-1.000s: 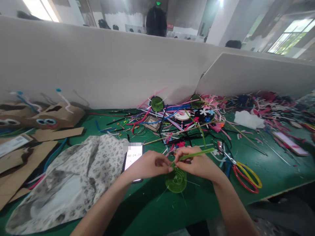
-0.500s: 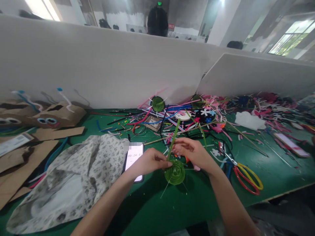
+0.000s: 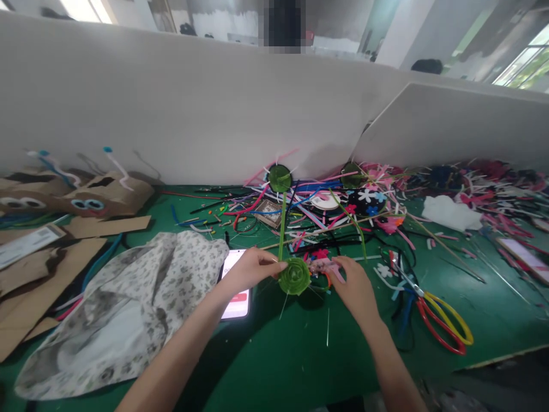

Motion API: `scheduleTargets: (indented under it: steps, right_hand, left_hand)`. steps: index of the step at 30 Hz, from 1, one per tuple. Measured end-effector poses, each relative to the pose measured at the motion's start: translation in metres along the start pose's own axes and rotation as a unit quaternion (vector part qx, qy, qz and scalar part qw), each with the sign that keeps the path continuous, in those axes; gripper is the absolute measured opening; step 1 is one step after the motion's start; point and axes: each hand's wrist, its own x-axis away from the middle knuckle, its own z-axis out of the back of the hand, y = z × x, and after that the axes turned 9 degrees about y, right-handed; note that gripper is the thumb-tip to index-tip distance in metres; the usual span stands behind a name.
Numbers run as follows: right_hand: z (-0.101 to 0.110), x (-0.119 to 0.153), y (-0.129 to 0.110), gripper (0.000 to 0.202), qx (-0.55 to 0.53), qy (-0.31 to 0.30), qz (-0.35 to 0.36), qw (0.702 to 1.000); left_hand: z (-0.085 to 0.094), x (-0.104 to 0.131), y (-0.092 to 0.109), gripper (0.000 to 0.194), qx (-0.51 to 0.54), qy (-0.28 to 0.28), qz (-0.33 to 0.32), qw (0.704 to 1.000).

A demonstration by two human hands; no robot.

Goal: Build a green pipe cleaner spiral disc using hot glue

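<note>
A coil of green pipe cleaner (image 3: 294,277) is pinched at its left edge between the thumb and fingers of my left hand (image 3: 253,268). From the coil a straight green tail (image 3: 282,229) sticks up, and thin clear strands hang around it. My right hand (image 3: 354,283), just right of the coil, is closed on a small pink patterned tool that looks like a glue gun (image 3: 328,268). Its narrow end points left at the coil's edge; I cannot tell whether they touch. Part of its grip is hidden by my fingers.
Scissors with red and yellow handles (image 3: 444,320) lie to the right. A lit phone (image 3: 235,306) and a patterned cloth (image 3: 163,303) lie left. Behind are tangled pipe cleaners (image 3: 300,220) and a white partition (image 3: 193,114). Cardboard figures (image 3: 107,194) stand far left.
My right hand has let go of the green tail and taken hold of the pink glue gun, its end now beside the coil. My left hand still pinches the coil.
</note>
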Motion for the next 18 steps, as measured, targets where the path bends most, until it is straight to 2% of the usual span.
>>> scheduleTargets:
  steps: [4, 10, 13, 18]
  right_hand:
    - [-0.006, 0.001, 0.001, 0.035, 0.026, 0.002, 0.023, 0.999]
    - [-0.002, 0.013, 0.003, 0.038, 0.044, 0.032, 0.037, 0.998]
    - [-0.001, 0.023, 0.005, 0.045, 0.089, 0.056, 0.002, 0.994]
    - [-0.010, 0.030, 0.000, 0.058, 0.130, 0.022, -0.054, 0.990]
  left_hand:
    - [0.001, -0.005, -0.005, 0.037, 0.038, -0.016, 0.032, 0.999]
    - [0.004, -0.009, -0.008, 0.035, 0.085, -0.016, 0.088, 0.992]
    - [0.004, -0.011, -0.011, 0.034, 0.097, -0.018, 0.098, 0.990]
    - [0.003, -0.011, -0.011, 0.032, 0.098, -0.005, 0.088, 0.991]
